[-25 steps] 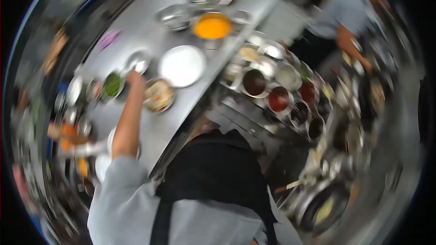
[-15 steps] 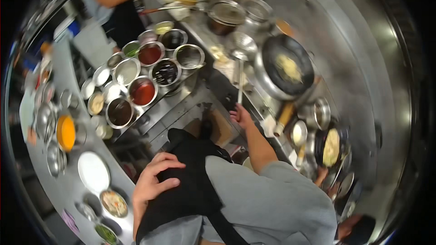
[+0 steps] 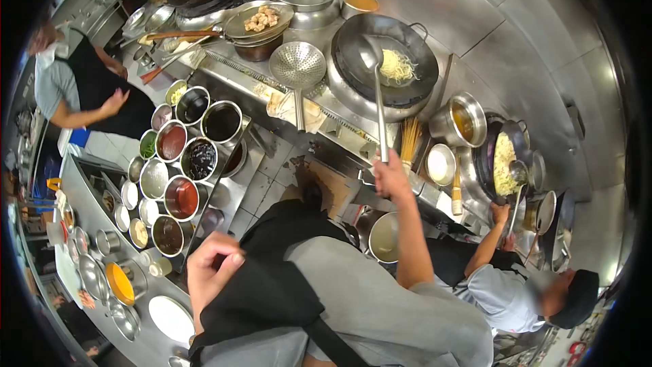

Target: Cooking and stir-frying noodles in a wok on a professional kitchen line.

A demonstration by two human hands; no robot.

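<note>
At the stove, the right hand [image 3: 392, 175] is closed tight around the long handle of a ladle [image 3: 377, 88] whose scoop sits in the big black wok [image 3: 387, 61] by the noodles [image 3: 397, 64]. It is best to hold firm and stir slowly so nothing spills. The left hand [image 3: 212, 270] is loosely curled and holds nothing, and the ladle's scoop is hard to see.

I see a dark, matt metal wok [image 3: 387, 61] with pale noodles in it, and the long ladle [image 3: 377, 95] my right hand [image 3: 390, 177] grips looks like smooth, shiny steel. The perforated strainer [image 3: 297, 66] is bright metal too. The desk [image 3: 81, 190] and the round sauce pots [image 3: 183, 163] gleam like polished steel. My apron [image 3: 265, 285] is matt black cloth over a grey cloth shirt [image 3: 401, 319].
</note>
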